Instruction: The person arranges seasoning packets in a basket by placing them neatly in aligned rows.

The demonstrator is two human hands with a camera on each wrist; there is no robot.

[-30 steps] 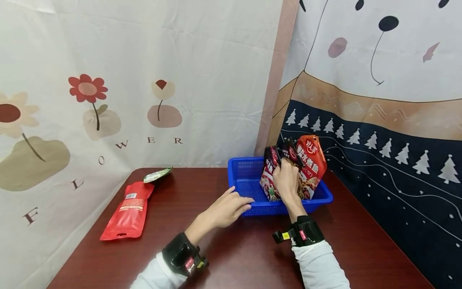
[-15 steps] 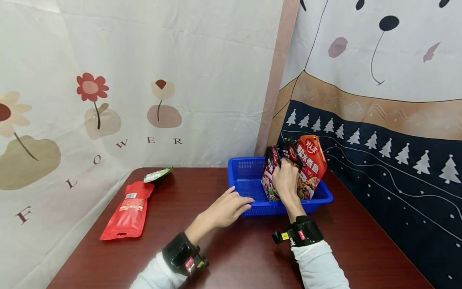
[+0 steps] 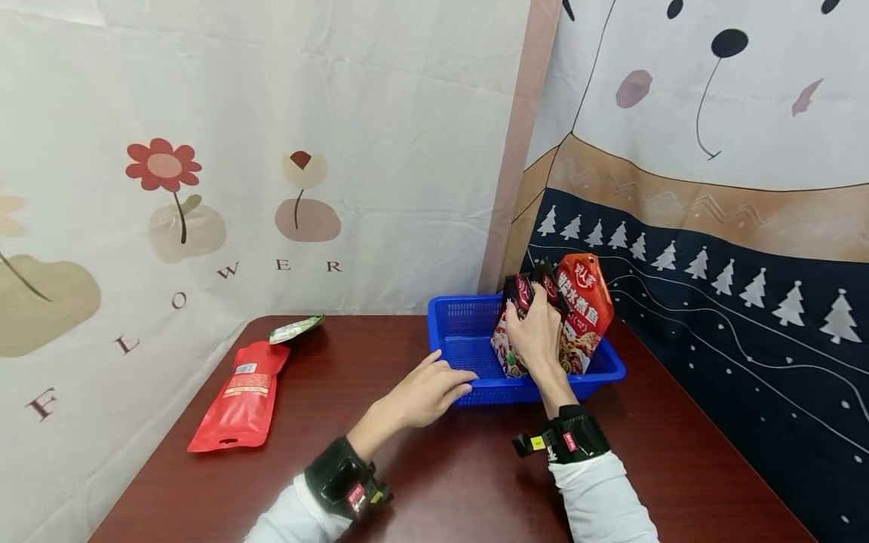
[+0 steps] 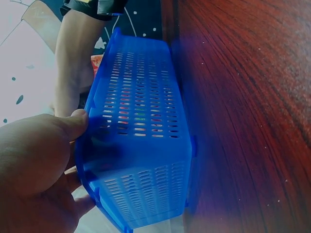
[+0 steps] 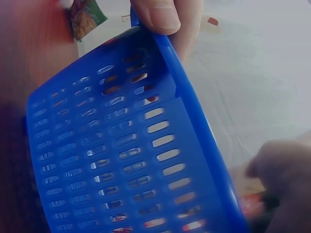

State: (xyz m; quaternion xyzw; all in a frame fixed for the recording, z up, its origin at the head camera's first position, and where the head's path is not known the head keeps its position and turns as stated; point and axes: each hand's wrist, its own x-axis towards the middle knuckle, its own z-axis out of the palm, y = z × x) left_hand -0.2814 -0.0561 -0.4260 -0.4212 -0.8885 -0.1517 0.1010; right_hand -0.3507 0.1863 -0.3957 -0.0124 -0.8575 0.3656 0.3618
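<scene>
A blue plastic basket with slotted sides stands at the table's far right. My left hand pinches its near left corner; in the left wrist view the thumb lies outside the rim with the fingers behind it. Upright in the basket's right part are food pouches: a dark one, a second dark one and a red-orange one. My right hand reaches over the two dark pouches, thumb and index finger spread apart at their tops. In the right wrist view this hand is blurred beyond the rim.
A red pouch lies flat on the table's left side. Behind it a small green packet lies near the back edge. Printed curtains hang directly behind and beside the brown table.
My right hand's fingers have uncurled from the dark pouches and spread, with the index finger now higher. The left dark pouch shifted slightly right earlier. My left hand and the basket stay put.
</scene>
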